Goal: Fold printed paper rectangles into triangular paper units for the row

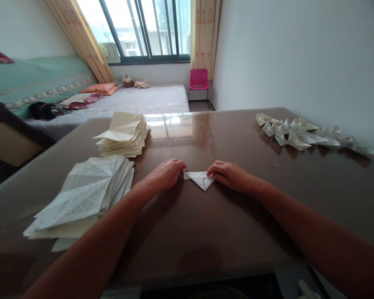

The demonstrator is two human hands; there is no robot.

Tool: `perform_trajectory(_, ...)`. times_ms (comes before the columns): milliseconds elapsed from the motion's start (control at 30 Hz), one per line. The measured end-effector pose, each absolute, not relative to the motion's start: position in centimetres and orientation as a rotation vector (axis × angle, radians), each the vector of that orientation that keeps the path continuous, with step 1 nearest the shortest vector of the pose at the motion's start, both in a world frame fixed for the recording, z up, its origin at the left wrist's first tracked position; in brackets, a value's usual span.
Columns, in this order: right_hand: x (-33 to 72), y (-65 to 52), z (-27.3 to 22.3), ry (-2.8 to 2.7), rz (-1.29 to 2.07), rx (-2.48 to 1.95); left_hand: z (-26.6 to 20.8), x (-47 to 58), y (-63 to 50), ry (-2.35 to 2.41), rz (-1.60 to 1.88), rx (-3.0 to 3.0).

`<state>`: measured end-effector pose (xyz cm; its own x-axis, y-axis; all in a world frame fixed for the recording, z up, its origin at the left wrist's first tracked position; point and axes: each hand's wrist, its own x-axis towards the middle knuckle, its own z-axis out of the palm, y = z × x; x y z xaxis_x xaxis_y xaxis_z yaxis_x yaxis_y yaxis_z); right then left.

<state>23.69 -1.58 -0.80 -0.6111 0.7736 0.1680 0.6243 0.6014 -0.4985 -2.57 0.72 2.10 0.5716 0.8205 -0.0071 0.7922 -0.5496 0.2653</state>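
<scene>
A small piece of printed paper, folded into a triangular shape with its point toward me, lies on the brown table. My left hand is closed at the paper's upper left corner, thumb and fingertips pinching it. At the right end, my right hand has its fingers closed on the paper's edge. Left of my left forearm lies a stack of creased printed sheets. Behind that stack stands another pile of yellowish creased sheets.
Several folded paper shapes with pointed tips sit in rows at the table's far right, near the white wall. A dark chair stands at the left edge. Beyond the table are a bed and a pink chair.
</scene>
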Motion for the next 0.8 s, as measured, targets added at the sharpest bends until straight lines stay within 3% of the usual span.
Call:
perform_trajectory(233,23.6,-1.6,-0.7,-2.452,0.593,-1.129,1.7,0.3,0.9,1.579,0.015,2.425)
perform_trajectory(800,23.6,-1.7,-0.4,-2.472,0.591,-1.119,2.5,-2.9,2.1,0.829,0.153,1.853)
